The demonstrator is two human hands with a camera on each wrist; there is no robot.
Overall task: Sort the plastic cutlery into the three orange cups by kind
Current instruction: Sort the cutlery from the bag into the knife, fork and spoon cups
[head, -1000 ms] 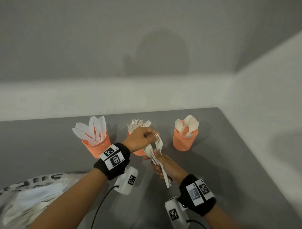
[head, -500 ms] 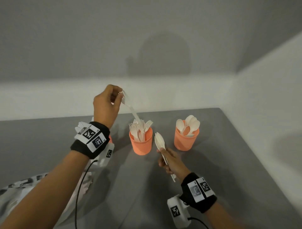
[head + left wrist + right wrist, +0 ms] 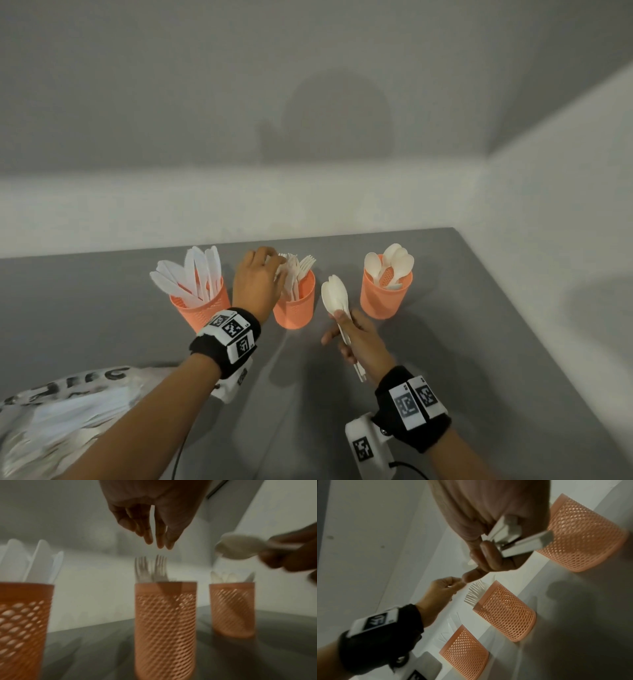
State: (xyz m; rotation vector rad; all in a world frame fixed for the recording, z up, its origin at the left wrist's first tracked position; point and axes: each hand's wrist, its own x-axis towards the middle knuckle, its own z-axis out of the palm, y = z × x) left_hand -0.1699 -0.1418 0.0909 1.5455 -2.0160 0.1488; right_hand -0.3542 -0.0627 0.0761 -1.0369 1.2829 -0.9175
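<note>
You've got one grey table (image 3: 445,342), and at 8 o'clock on it a crinkly plastic bag (image 3: 58,411) with more white cutlery showing through.

Three orange mesh cups stand in a row across the middle. The left cup (image 3: 202,305) at 10 o'clock holds the knives (image 3: 191,274), roughly eight, though I can't count them for sure. The middle cup (image 3: 296,308) at 12 holds the forks (image 3: 296,270), too bunched to count. The right cup (image 3: 385,296) at 2 o'clock holds the spoons (image 3: 394,263), about five.

Two hands. Your left hand (image 3: 257,284) hovers right over the forks, fingers (image 3: 161,539) pointing down, loose and straight, holding nothing. Your right hand (image 3: 359,339) sits in front of the gap between the middle and right cups, fingers curled round the handles of a small bunch of spoons (image 3: 335,298), bowls up. The right wrist view shows maybe three or four handles (image 3: 513,536).

Compared with half a second ago: your left hand was up high pinching a fork, now it's down at the fork cup and the fork's gone from it. Your right hand has barely moved.
</note>
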